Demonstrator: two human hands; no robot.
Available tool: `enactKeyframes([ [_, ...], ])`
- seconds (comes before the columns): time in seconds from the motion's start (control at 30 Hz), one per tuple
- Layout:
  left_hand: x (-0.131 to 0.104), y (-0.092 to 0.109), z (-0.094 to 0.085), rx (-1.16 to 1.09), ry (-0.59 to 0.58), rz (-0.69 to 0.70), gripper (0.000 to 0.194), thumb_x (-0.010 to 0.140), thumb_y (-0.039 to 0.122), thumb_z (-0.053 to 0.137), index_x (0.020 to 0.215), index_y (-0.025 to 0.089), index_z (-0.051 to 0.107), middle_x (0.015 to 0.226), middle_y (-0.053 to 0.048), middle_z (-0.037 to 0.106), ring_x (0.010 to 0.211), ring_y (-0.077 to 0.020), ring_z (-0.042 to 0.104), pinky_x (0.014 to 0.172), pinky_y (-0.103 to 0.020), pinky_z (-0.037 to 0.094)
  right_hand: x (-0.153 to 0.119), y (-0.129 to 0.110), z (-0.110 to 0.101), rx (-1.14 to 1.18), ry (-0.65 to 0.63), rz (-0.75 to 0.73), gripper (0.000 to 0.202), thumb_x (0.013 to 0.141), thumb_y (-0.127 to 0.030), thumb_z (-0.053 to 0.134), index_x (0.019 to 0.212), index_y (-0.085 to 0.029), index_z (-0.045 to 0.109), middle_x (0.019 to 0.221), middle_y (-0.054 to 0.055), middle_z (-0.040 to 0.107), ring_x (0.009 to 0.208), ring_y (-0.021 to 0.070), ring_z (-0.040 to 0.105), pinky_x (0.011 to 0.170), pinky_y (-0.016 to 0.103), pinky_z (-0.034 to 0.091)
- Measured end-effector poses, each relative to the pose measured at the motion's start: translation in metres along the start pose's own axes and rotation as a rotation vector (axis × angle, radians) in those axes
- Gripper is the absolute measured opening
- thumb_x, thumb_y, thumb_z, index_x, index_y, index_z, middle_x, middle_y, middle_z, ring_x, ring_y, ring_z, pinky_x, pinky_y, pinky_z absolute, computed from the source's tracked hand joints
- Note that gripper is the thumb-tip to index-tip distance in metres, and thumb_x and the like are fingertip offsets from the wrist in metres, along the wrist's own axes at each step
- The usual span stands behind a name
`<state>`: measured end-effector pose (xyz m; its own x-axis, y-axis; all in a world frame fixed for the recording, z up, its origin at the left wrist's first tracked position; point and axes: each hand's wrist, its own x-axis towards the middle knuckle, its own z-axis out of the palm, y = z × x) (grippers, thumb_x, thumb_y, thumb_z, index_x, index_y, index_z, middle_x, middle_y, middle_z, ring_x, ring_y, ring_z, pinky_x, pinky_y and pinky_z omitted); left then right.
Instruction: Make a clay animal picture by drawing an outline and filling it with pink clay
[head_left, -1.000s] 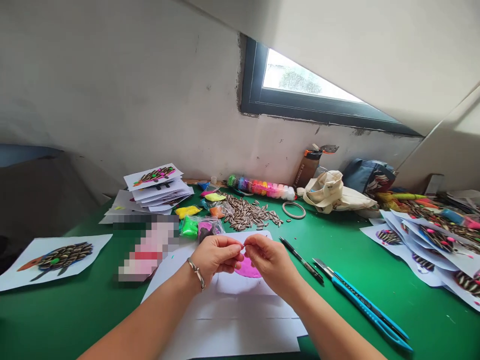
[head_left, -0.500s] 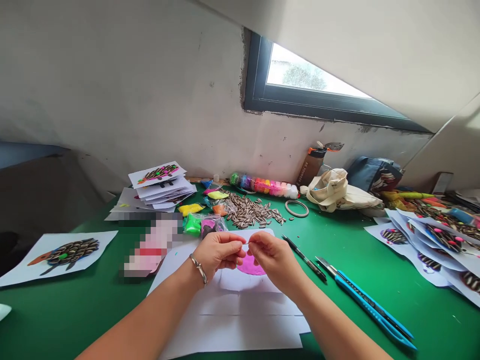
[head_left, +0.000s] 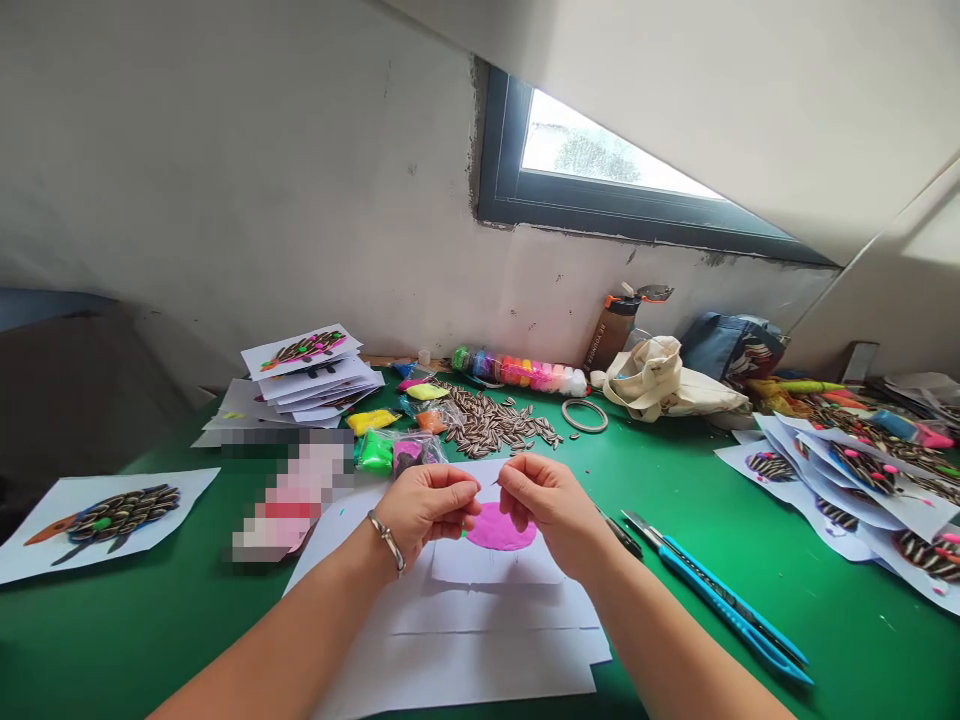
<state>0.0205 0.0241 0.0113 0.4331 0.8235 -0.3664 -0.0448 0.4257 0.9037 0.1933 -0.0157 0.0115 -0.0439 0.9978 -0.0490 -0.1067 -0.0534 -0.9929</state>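
Observation:
My left hand [head_left: 429, 505], with a bracelet on the wrist, is closed in a pinch; anything between its fingertips is too small to make out. Facing it, my right hand [head_left: 551, 510] pinches a tiny dark, thin piece [head_left: 496, 484] between thumb and forefinger. A narrow gap separates the two hands. Below them, a flat magenta clay oval [head_left: 499, 530] lies on a small white card [head_left: 491, 572], with faint pencil lines under the oval. The card rests on larger white sheets [head_left: 457, 665]. My right hand partly covers the oval and a black pen [head_left: 626, 540].
A blue utility knife [head_left: 720, 600] lies to the right. Behind are sunflower seeds [head_left: 491, 420], clay bags [head_left: 375, 450], a tape roll [head_left: 585, 416] and a bottle [head_left: 613, 335]. Seed-picture cards are stacked left [head_left: 315, 385] and right [head_left: 855, 480]; another bird card [head_left: 124, 520] lies left.
My hands, whose fingertips met around a thin dark piece, have drawn slightly apart. The tiny piece now shows at my right fingertips. The whole view has shifted a little.

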Motion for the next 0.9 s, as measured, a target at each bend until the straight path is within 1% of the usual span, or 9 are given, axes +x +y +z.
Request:
enactKeyframes([
  [0.07,0.0007,-0.0002,-0.0008,-0.012,-0.01,-0.007,0.042,0.053,0.042,0.085,0.079,0.014,0.066,0.066,-0.003,0.069,0.055,-0.0114,0.061,0.056,-0.023,0.047,0.0002,-0.0019,0.0005,0.046,-0.004,0.018,0.026,0.078,-0.04,0.065,0.07,-0.016,0.056,0.06,0.0,0.062,0.048,0.0078,0.049,0.049,0.021,0.035],
  [0.2,0.0018,0.0011,-0.0021,-0.018,-0.014,-0.02,0.04,0.054,0.041,0.085,0.079,0.015,0.066,0.069,-0.003,0.07,0.058,-0.0127,0.063,0.06,-0.025,0.049,0.0017,-0.0055,0.0026,0.147,-0.012,0.079,0.03,0.072,-0.042,0.069,0.075,-0.017,0.053,0.063,0.001,0.066,0.048,0.0097,0.055,0.05,0.022,0.038],
  [0.33,0.0025,0.0018,-0.003,-0.01,-0.014,-0.015,0.038,0.057,0.041,0.084,0.081,0.016,0.067,0.073,-0.004,0.07,0.063,-0.014,0.064,0.062,-0.025,0.051,0.0036,-0.0054,0.0012,0.234,-0.03,0.078,0.032,0.07,-0.042,0.071,0.077,-0.018,0.05,0.065,0.0,0.067,0.05,0.0104,0.058,0.054,0.023,0.042],
  [0.47,0.0029,0.0001,-0.0036,-0.01,-0.052,-0.01,0.033,0.062,0.039,0.082,0.08,0.016,0.067,0.073,-0.003,0.07,0.065,-0.014,0.065,0.062,-0.025,0.052,0.0017,-0.0051,-0.0002,0.313,-0.06,0.075,0.031,0.072,-0.038,0.072,0.081,-0.018,0.05,0.073,0.002,0.069,0.06,0.0128,0.064,0.061,0.025,0.045],
  [0.57,0.0031,-0.0006,-0.0037,-0.01,-0.057,-0.011,0.033,0.065,0.039,0.081,0.083,0.015,0.067,0.071,-0.003,0.07,0.064,-0.0136,0.065,0.063,-0.025,0.052,0.0011,-0.0051,0.0,0.373,-0.067,0.076,0.034,0.069,-0.038,0.075,0.082,-0.018,0.05,0.081,0.004,0.07,0.067,0.0145,0.066,0.066,0.027,0.047],
  [0.63,0.0026,-0.0001,-0.003,-0.02,-0.043,-0.014,0.034,0.064,0.039,0.081,0.083,0.015,0.066,0.072,-0.003,0.07,0.065,-0.014,0.065,0.064,-0.026,0.053,0.0019,-0.004,-0.0001,0.371,-0.041,0.079,0.036,0.069,-0.041,0.075,0.081,-0.018,0.05,0.078,0.004,0.07,0.06,0.0123,0.063,0.06,0.025,0.046],
  [0.73,0.0007,0.0015,-0.0013,-0.03,-0.03,-0.012,0.037,0.061,0.041,0.082,0.08,0.015,0.065,0.072,-0.003,0.071,0.064,-0.0146,0.066,0.063,-0.026,0.053,0.0035,-0.0012,-0.0008,0.32,-0.003,0.075,0.036,0.072,-0.046,0.072,0.076,-0.017,0.05,0.062,0.0,0.065,0.043,0.0069,0.051,0.046,0.019,0.034],
  [0.8,-0.0003,0.0026,-0.0002,-0.021,-0.029,-0.012,0.039,0.059,0.044,0.083,0.077,0.015,0.065,0.069,-0.003,0.07,0.061,-0.0141,0.065,0.059,-0.025,0.052,0.0038,0.0003,-0.0015,0.319,0.006,0.064,0.036,0.075,-0.046,0.069,0.072,-0.018,0.048,0.052,-0.004,0.057,0.038,0.0046,0.041,0.043,0.019,0.027],
  [0.9,-0.0003,0.0034,0.0008,-0.004,-0.021,-0.009,0.04,0.056,0.045,0.083,0.073,0.014,0.064,0.063,-0.002,0.068,0.053,-0.0116,0.062,0.052,-0.021,0.047,0.0032,0.0004,-0.0027,0.358,0.016,0.058,0.035,0.077,-0.044,0.069,0.069,-0.018,0.046,0.046,-0.008,0.048,0.037,0.0026,0.03,0.043,0.018,0.024],
])
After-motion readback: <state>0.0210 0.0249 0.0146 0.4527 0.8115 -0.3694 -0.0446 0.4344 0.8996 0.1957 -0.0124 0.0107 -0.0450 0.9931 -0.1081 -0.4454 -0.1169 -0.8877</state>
